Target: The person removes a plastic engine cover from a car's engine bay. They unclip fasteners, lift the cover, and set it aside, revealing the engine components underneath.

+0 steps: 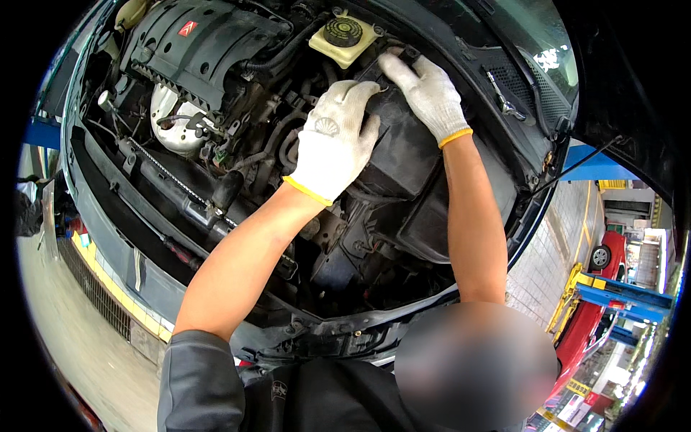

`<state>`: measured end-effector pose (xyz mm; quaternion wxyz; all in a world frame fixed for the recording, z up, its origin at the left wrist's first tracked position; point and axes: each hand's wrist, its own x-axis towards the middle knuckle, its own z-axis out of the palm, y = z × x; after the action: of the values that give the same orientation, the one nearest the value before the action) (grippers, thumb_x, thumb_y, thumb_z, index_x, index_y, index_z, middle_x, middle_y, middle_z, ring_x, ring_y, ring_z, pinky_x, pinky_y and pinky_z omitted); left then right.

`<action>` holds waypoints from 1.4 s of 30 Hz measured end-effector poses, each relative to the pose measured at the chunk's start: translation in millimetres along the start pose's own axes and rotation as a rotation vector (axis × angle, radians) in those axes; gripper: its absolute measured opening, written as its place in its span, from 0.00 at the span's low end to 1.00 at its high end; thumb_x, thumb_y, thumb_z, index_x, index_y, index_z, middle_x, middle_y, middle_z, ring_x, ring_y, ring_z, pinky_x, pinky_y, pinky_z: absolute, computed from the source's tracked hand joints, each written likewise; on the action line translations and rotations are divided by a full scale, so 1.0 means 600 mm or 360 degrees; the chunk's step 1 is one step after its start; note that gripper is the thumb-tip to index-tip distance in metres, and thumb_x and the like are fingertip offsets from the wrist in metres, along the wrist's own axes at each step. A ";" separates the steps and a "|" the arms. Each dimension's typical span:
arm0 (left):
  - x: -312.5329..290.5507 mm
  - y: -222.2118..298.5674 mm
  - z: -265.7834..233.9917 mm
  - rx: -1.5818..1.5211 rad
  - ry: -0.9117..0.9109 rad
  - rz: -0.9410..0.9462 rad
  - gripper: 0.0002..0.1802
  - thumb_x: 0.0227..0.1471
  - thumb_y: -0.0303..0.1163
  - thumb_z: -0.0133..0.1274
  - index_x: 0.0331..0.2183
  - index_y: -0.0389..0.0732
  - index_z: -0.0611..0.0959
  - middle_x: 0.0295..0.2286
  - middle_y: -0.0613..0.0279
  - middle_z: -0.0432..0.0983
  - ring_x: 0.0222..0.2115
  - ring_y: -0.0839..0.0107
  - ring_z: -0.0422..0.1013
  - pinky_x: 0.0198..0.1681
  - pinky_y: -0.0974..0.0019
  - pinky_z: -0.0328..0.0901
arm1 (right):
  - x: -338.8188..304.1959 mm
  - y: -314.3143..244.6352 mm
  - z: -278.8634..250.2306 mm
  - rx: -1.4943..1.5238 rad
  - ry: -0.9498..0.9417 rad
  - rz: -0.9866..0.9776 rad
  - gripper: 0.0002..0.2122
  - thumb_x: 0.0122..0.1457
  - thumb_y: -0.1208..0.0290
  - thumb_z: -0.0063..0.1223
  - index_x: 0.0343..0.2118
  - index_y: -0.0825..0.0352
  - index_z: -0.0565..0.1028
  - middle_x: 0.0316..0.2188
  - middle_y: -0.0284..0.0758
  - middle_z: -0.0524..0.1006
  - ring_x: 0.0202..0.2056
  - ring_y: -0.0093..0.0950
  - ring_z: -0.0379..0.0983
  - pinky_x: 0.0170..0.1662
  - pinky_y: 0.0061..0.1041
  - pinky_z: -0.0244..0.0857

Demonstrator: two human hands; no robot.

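Both my hands wear white knitted gloves with yellow cuffs and reach into a car's engine bay. A black plastic box (pixel 404 147) with a flat lid lies between them. My left hand (pixel 335 137) is at the box's left side, its fingers bent over the upper edge and the thumb against the side. At the far end, my right hand (pixel 428 90) has its fingers curled round the box's corner; the fingertips are partly hidden. Just beyond the hands stands a yellowish fluid reservoir (pixel 338 52) with a black round cap. Hoses (pixel 277 137) run left of my left hand.
A black engine cover (pixel 205 43) fills the far left. On the cowl at right rests a ratchet (pixel 506 101). A screwdriver (pixel 181 253) lies along the front edge. The raised bonnet (pixel 626 93) hangs at right, beside a prop rod. Farther off stands a red car (pixel 583 324) by a blue lift.
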<state>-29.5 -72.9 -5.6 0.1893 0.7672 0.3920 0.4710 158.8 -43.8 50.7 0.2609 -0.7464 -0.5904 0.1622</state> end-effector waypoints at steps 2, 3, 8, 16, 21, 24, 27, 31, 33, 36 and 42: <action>0.004 0.000 0.001 0.0023 0.0006 -0.0020 0.25 0.57 0.28 0.65 0.56 0.40 0.80 0.48 0.47 0.79 0.39 0.52 0.80 0.46 0.53 0.77 | 0.007 0.004 0.010 0.0057 0.0076 0.0138 0.42 0.61 0.26 0.51 0.49 0.71 0.84 0.48 0.54 0.84 0.54 0.49 0.80 0.60 0.40 0.68; 0.010 0.002 0.002 0.0060 0.0006 -0.0055 0.24 0.58 0.29 0.64 0.56 0.39 0.81 0.48 0.46 0.79 0.41 0.50 0.80 0.47 0.52 0.76 | 0.005 0.003 0.010 0.0270 0.0096 0.0196 0.41 0.62 0.28 0.53 0.52 0.72 0.83 0.50 0.51 0.84 0.55 0.45 0.78 0.61 0.38 0.66; 0.049 0.015 0.023 0.0257 -0.0095 -0.0254 0.23 0.61 0.40 0.63 0.54 0.41 0.83 0.46 0.45 0.82 0.46 0.43 0.81 0.48 0.49 0.76 | -0.006 -0.007 0.015 0.1549 0.0030 0.0117 0.30 0.71 0.47 0.58 0.64 0.68 0.75 0.60 0.36 0.78 0.56 0.28 0.72 0.62 0.33 0.62; 0.086 0.002 0.042 0.0361 -0.0296 -0.0288 0.36 0.59 0.57 0.61 0.61 0.44 0.80 0.39 0.48 0.87 0.42 0.51 0.84 0.46 0.52 0.77 | -0.006 0.039 0.010 0.2005 -0.0095 0.0393 0.12 0.68 0.59 0.64 0.39 0.64 0.81 0.30 0.30 0.78 0.28 0.24 0.72 0.35 0.23 0.65; 0.108 -0.021 0.001 0.0059 -0.0756 -0.0158 0.41 0.59 0.49 0.61 0.68 0.45 0.71 0.42 0.58 0.88 0.44 0.51 0.83 0.49 0.51 0.75 | 0.000 0.029 -0.008 0.2301 -0.0448 0.0515 0.08 0.71 0.63 0.60 0.38 0.61 0.76 0.24 0.25 0.70 0.22 0.18 0.59 0.25 0.19 0.52; 0.122 -0.017 0.009 0.0194 -0.0727 -0.0201 0.36 0.62 0.47 0.56 0.68 0.51 0.73 0.43 0.56 0.88 0.46 0.49 0.82 0.50 0.50 0.75 | 0.019 0.047 -0.001 0.2505 -0.0621 0.0374 0.08 0.72 0.66 0.58 0.34 0.59 0.73 0.22 0.22 0.64 0.19 0.16 0.54 0.21 0.18 0.46; 0.119 0.000 0.035 0.0431 -0.0561 -0.0329 0.30 0.65 0.51 0.53 0.65 0.55 0.77 0.42 0.49 0.87 0.46 0.46 0.82 0.50 0.47 0.75 | 0.019 0.047 0.010 0.2565 -0.0511 0.0346 0.13 0.72 0.69 0.57 0.29 0.57 0.70 0.19 0.19 0.58 0.17 0.14 0.49 0.20 0.19 0.43; 0.120 -0.005 0.049 0.0443 -0.0378 -0.0315 0.27 0.66 0.54 0.52 0.60 0.54 0.81 0.41 0.45 0.86 0.44 0.44 0.82 0.48 0.46 0.75 | 0.018 0.038 0.017 0.2529 -0.0414 0.0309 0.14 0.72 0.69 0.57 0.27 0.58 0.69 0.17 0.19 0.57 0.16 0.14 0.48 0.19 0.19 0.44; 0.121 -0.002 0.049 0.0519 -0.0568 -0.0386 0.25 0.65 0.52 0.53 0.58 0.53 0.82 0.40 0.45 0.87 0.44 0.44 0.82 0.47 0.46 0.75 | 0.013 0.033 0.017 0.2474 -0.0364 0.0327 0.14 0.73 0.67 0.56 0.28 0.57 0.68 0.17 0.18 0.56 0.16 0.14 0.47 0.18 0.17 0.45; 0.123 -0.005 0.053 0.0528 -0.0568 -0.0386 0.24 0.65 0.51 0.54 0.57 0.53 0.81 0.40 0.47 0.87 0.44 0.45 0.82 0.47 0.46 0.75 | 0.014 0.027 0.013 0.2504 -0.0349 0.0349 0.15 0.73 0.68 0.56 0.27 0.56 0.68 0.17 0.18 0.56 0.16 0.14 0.47 0.18 0.17 0.45; 0.128 0.005 0.062 0.0503 -0.0510 -0.0379 0.27 0.62 0.50 0.56 0.60 0.54 0.79 0.41 0.50 0.87 0.44 0.49 0.83 0.47 0.47 0.76 | 0.023 0.041 0.004 0.2545 -0.0516 0.0486 0.10 0.71 0.69 0.59 0.29 0.59 0.74 0.19 0.19 0.61 0.17 0.14 0.51 0.19 0.18 0.45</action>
<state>23.0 -12.0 22.3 0.1808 0.8006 0.5134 0.2507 180.5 -34.1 35.3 0.5996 -0.3749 -0.2194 0.6721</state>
